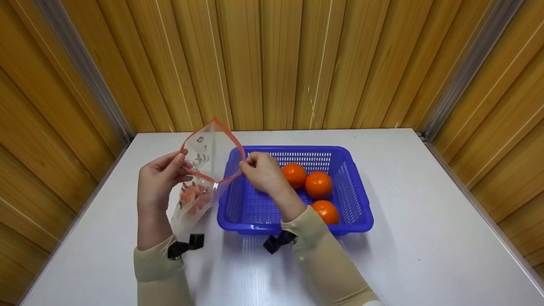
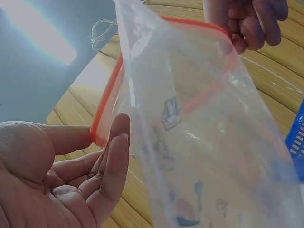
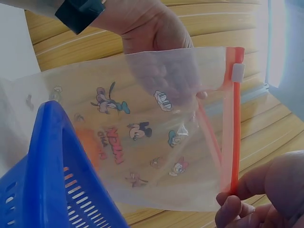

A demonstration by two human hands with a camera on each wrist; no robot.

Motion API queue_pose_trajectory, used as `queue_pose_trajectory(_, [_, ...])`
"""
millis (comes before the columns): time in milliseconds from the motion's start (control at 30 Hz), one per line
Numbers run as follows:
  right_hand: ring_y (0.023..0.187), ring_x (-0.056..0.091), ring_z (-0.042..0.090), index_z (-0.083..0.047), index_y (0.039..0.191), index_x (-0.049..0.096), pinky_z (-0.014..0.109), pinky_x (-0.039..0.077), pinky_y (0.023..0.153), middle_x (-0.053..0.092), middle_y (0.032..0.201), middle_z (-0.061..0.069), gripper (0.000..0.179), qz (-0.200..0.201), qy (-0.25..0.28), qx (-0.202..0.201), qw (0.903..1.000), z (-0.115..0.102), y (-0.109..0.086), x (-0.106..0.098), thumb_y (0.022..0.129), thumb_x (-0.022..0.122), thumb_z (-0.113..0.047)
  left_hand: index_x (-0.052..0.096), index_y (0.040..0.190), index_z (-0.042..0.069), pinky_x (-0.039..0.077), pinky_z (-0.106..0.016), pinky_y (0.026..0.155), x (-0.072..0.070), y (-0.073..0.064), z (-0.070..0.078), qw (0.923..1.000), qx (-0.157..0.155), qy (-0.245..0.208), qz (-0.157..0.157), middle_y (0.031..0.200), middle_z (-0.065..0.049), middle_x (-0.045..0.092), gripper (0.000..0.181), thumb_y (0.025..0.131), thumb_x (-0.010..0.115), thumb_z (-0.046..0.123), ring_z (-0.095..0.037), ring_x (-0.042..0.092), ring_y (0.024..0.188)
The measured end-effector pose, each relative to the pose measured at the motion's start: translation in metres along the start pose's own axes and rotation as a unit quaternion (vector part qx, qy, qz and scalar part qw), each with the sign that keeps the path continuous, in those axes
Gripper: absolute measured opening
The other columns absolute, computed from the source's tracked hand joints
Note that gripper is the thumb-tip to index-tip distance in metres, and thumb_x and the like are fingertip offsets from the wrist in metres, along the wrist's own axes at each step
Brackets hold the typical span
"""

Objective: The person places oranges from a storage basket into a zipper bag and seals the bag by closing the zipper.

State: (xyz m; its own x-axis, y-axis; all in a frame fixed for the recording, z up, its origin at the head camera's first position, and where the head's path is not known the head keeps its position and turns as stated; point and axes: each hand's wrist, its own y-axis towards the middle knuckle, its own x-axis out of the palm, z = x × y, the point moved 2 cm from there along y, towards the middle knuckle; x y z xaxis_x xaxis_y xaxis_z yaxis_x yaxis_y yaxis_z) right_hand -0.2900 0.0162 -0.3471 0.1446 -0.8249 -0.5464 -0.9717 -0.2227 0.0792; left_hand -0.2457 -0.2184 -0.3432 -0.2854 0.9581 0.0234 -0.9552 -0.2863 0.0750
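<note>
My left grip (image 1: 159,176) and right grip (image 1: 264,172) are pinching this red-rimmed translucent plastic bag (image 1: 196,196): mouth gaping upward, long axis slanting down toward me, bottom perhaps touching the table (image 1: 425,238).

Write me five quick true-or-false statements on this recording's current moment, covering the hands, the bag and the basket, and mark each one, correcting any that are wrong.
1. The left hand and the right hand both hold the clear bag by its red rim. True.
2. The bag's mouth is pressed closed. False: it is spread open between the hands.
3. At least three orange fruits lie in the blue basket. True.
4. The right hand grips a fruit. False: it pinches the bag's rim.
5. The basket hangs from the wall. False: it stands on the white table.
</note>
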Motion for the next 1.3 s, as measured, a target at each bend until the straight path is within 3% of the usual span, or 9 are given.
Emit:
queue_pose_trajectory(133, [0.067, 0.047, 0.012, -0.010, 0.084, 0.067, 0.019, 0.034, 0.055, 0.051, 0.073, -0.003, 0.021, 0.003, -0.005, -0.005, 1.0000, 0.004, 0.000, 0.003, 0.100, 0.063, -0.021, 0.066, 0.135, 0.000, 0.063, -0.021, 0.073, -0.001, 0.000, 0.000, 0.9998, -0.018, 0.012, 0.003, 0.081, 0.008, 0.073, 0.045, 0.100, 0.067, 0.029, -0.008, 0.072, 0.073])
queue_pose_trajectory(300, [0.068, 0.047, 0.012, -0.010, 0.086, 0.068, 0.020, 0.034, 0.055, 0.051, 0.074, -0.002, 0.023, -0.006, -0.006, 0.013, 0.9999, 0.005, 0.000, 0.002, 0.102, 0.063, -0.025, 0.065, 0.134, -0.002, 0.063, -0.021, 0.072, 0.002, 0.000, -0.001, 0.9998, -0.011, 0.018, -0.005, 0.080, 0.008, 0.072, 0.047, 0.100, 0.068, 0.030, -0.008, 0.071, 0.072])
queue_pose_trajectory(500, [0.070, 0.053, 0.014, -0.010, 0.097, 0.069, 0.021, 0.043, 0.060, 0.058, 0.077, 0.001, 0.025, -0.033, -0.012, 0.018, 0.9992, 0.011, -0.010, -0.006, 0.104, 0.062, -0.033, 0.064, 0.135, -0.002, 0.063, -0.021, 0.073, 0.003, 0.000, -0.002, 0.9998, -0.014, 0.014, -0.010, 0.081, 0.008, 0.072, 0.047, 0.100, 0.067, 0.030, -0.008, 0.071, 0.073])
queue_pose_trajectory(733, [0.095, 0.064, 0.022, -0.016, 0.124, 0.064, 0.037, 0.059, 0.087, 0.070, 0.109, 0.005, 0.029, -0.064, -0.058, 0.019, 0.9961, 0.032, -0.038, -0.022, 0.103, 0.063, -0.035, 0.065, 0.135, 0.000, 0.063, -0.021, 0.074, 0.002, 0.000, -0.003, 0.9995, -0.025, 0.016, -0.008, 0.082, 0.008, 0.072, 0.047, 0.100, 0.068, 0.031, -0.009, 0.071, 0.074])
queue_pose_trajectory(900, [0.116, 0.063, 0.030, -0.016, 0.136, 0.060, 0.050, 0.053, 0.107, 0.066, 0.127, 0.011, 0.038, -0.061, -0.104, 0.008, 0.9927, 0.049, -0.054, -0.035, 0.101, 0.067, -0.031, 0.065, 0.136, 0.000, 0.063, -0.021, 0.074, 0.000, 0.000, -0.002, 0.9994, -0.030, 0.018, -0.006, 0.082, 0.008, 0.072, 0.046, 0.100, 0.067, 0.030, -0.009, 0.071, 0.074])
queue_pose_trajectory(1033, [0.132, 0.057, 0.030, -0.016, 0.139, 0.061, 0.051, 0.043, 0.119, 0.062, 0.140, 0.010, 0.045, -0.059, -0.139, 0.011, 0.9885, 0.060, -0.061, -0.049, 0.097, 0.072, -0.027, 0.065, 0.136, 0.001, 0.063, -0.021, 0.074, 0.000, 0.002, -0.001, 0.9992, -0.032, 0.021, -0.006, 0.082, 0.009, 0.072, 0.047, 0.100, 0.067, 0.030, -0.008, 0.071, 0.074])
queue_pose_trajectory(1300, [0.137, 0.051, 0.035, -0.014, 0.143, 0.058, 0.057, 0.038, 0.121, 0.059, 0.146, 0.015, 0.053, -0.085, -0.231, 0.055, 0.9676, 0.085, -0.064, -0.070, 0.094, 0.076, -0.024, 0.064, 0.137, 0.001, 0.063, -0.021, 0.074, 0.002, 0.001, -0.001, 0.9993, -0.026, 0.024, -0.008, 0.080, 0.009, 0.072, 0.046, 0.101, 0.066, 0.029, -0.008, 0.072, 0.073])
